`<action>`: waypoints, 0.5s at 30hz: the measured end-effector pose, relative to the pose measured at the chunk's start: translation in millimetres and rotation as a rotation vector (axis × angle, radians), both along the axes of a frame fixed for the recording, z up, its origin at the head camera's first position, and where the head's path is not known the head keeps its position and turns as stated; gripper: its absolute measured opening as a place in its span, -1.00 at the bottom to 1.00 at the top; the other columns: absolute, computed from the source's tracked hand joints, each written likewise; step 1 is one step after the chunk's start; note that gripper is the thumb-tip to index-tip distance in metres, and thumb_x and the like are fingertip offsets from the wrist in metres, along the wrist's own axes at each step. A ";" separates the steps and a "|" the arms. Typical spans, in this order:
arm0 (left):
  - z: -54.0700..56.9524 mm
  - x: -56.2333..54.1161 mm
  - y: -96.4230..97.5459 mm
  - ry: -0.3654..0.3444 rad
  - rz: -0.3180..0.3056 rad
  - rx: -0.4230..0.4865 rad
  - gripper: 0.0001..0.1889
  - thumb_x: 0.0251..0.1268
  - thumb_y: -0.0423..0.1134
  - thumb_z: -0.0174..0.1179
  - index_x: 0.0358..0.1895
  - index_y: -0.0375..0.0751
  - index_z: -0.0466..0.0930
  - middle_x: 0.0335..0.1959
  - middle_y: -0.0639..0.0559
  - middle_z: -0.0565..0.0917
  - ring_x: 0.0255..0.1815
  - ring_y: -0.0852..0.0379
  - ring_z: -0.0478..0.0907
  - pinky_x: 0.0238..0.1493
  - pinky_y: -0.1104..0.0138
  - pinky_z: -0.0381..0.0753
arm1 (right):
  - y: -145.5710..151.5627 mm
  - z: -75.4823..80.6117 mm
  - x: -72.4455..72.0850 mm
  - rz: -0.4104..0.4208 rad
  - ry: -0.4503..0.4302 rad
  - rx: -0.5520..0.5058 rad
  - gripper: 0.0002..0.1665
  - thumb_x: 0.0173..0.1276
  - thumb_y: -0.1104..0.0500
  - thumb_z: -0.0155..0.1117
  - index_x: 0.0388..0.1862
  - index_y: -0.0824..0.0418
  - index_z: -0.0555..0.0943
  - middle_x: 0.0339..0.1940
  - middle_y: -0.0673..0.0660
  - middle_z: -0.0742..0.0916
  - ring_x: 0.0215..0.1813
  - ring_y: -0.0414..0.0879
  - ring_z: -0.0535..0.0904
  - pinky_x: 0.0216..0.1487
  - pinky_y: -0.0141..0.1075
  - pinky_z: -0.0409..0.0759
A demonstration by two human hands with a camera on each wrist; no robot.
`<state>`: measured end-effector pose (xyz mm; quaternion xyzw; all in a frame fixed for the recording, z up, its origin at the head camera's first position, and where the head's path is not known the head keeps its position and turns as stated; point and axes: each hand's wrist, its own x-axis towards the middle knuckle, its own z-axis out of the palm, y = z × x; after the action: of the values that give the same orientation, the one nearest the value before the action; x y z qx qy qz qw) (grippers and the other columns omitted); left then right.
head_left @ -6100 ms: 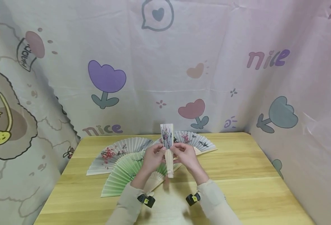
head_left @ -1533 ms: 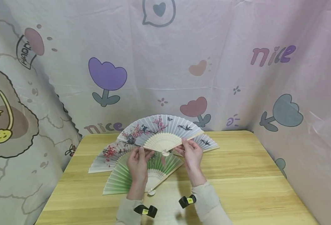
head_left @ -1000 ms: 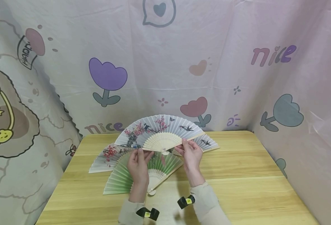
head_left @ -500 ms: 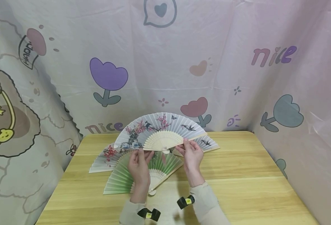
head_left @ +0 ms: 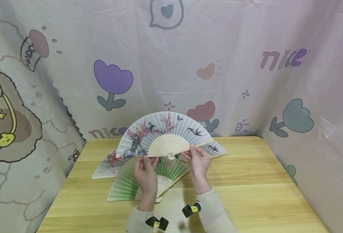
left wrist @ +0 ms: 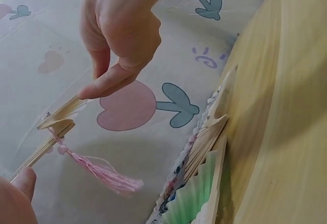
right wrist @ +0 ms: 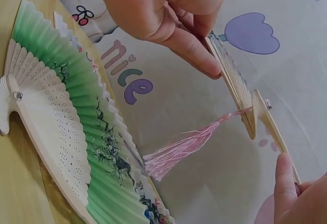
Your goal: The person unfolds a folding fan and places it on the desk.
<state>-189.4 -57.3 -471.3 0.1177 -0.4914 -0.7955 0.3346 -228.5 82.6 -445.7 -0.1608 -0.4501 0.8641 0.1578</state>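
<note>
A spread white folding fan (head_left: 171,144) with pink blossoms and birds is held up over the table between both hands. My left hand (head_left: 146,176) pinches the guard stick on its left side, thumb in front. On the other side my right hand (head_left: 200,163) pinches the opposite guard stick, thumb on its near face. A pink tassel (right wrist: 179,152) hangs from the fan's pivot. In the left wrist view the right hand (left wrist: 120,35) shows at the top, gripping the pale sticks.
Below the held fan, a spread green folding fan (head_left: 120,187) lies on the wooden table (head_left: 247,194). Behind it lie a grey fan (head_left: 104,168) with red blossoms at left and another fan (head_left: 216,149) with birds at right. A patterned cloth (head_left: 165,64) rises behind the table.
The fan was folded in both hands at first, then was spread wide. Lately its left side has dropped slightly and its top edge has risen, with both hands still pinching it.
</note>
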 end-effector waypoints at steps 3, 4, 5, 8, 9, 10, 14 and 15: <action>0.0 0.4 1.9 0.005 0.010 0.007 -0.68 0.67 -0.35 0.04 -0.12 -0.72 0.39 -0.26 -0.19 0.68 -0.26 0.15 0.80 0.03 0.25 0.88 | 0.3 -0.2 -0.1 0.001 -0.017 -0.013 -0.84 0.53 0.35 0.31 -0.26 0.44 0.58 -0.54 0.10 0.76 -0.52 -0.17 0.74 -0.30 -0.27 0.91; 0.0 0.4 2.3 0.007 0.011 0.011 -0.67 0.67 -0.35 0.04 -0.13 -0.72 0.38 -0.26 -0.18 0.68 -0.25 0.15 0.80 0.04 0.25 0.88 | 0.3 -0.4 -0.2 -0.001 -0.018 -0.016 -0.85 0.53 0.35 0.30 -0.27 0.43 0.58 -0.53 0.10 0.76 -0.53 -0.17 0.74 -0.30 -0.28 0.90; -0.1 0.5 2.7 0.009 0.013 0.011 -0.68 0.67 -0.36 0.04 -0.13 -0.72 0.38 -0.26 -0.18 0.68 -0.25 0.15 0.80 0.03 0.25 0.88 | 0.5 -0.6 -0.3 -0.002 -0.019 -0.022 -0.85 0.52 0.37 0.30 -0.28 0.43 0.57 -0.53 0.10 0.75 -0.53 -0.16 0.74 -0.31 -0.28 0.90; -0.5 -0.1 3.3 0.007 0.018 0.012 -0.69 0.67 -0.37 0.04 -0.13 -0.71 0.39 -0.26 -0.20 0.69 -0.26 0.15 0.81 0.02 0.25 0.89 | 1.2 -0.7 -0.4 -0.003 -0.017 -0.029 -0.86 0.52 0.39 0.29 -0.30 0.41 0.58 -0.53 0.11 0.75 -0.53 -0.16 0.74 -0.33 -0.28 0.90; -0.5 -0.2 3.5 0.001 0.018 0.013 -0.70 0.67 -0.37 0.05 -0.14 -0.70 0.41 -0.26 -0.20 0.69 -0.26 0.15 0.81 0.02 0.25 0.89 | 1.6 -0.7 -0.5 -0.003 -0.016 -0.029 -0.86 0.52 0.40 0.28 -0.30 0.41 0.58 -0.53 0.11 0.74 -0.53 -0.16 0.74 -0.33 -0.28 0.90; -0.6 -0.3 3.6 -0.008 0.014 0.017 -0.70 0.67 -0.36 0.05 -0.13 -0.69 0.42 -0.26 -0.20 0.70 -0.26 0.15 0.81 0.02 0.26 0.89 | 2.0 -0.7 -0.4 -0.003 -0.018 -0.028 -0.86 0.52 0.40 0.28 -0.30 0.41 0.58 -0.53 0.11 0.74 -0.53 -0.16 0.73 -0.33 -0.28 0.90; -1.2 -0.3 4.6 -0.041 -0.021 0.032 -0.74 0.67 -0.35 0.05 -0.11 -0.62 0.46 -0.24 -0.18 0.70 -0.25 0.16 0.80 0.03 0.27 0.88 | 4.7 -1.0 -0.1 -0.005 -0.024 -0.030 -0.84 0.53 0.39 0.27 -0.32 0.36 0.56 -0.53 0.09 0.73 -0.53 -0.17 0.72 -0.34 -0.29 0.90; -1.4 -0.1 5.0 -0.045 -0.033 0.035 -0.74 0.68 -0.36 0.04 -0.11 -0.62 0.46 -0.24 -0.18 0.69 -0.25 0.16 0.80 0.03 0.28 0.88 | 5.8 -1.0 0.2 -0.008 -0.025 -0.032 -0.83 0.53 0.39 0.28 -0.33 0.36 0.56 -0.54 0.09 0.73 -0.53 -0.17 0.72 -0.34 -0.29 0.90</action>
<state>-189.6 -52.3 -472.6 0.1333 -0.4867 -0.8065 0.3080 -228.3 88.4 -446.7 -0.1758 -0.4376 0.8685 0.1528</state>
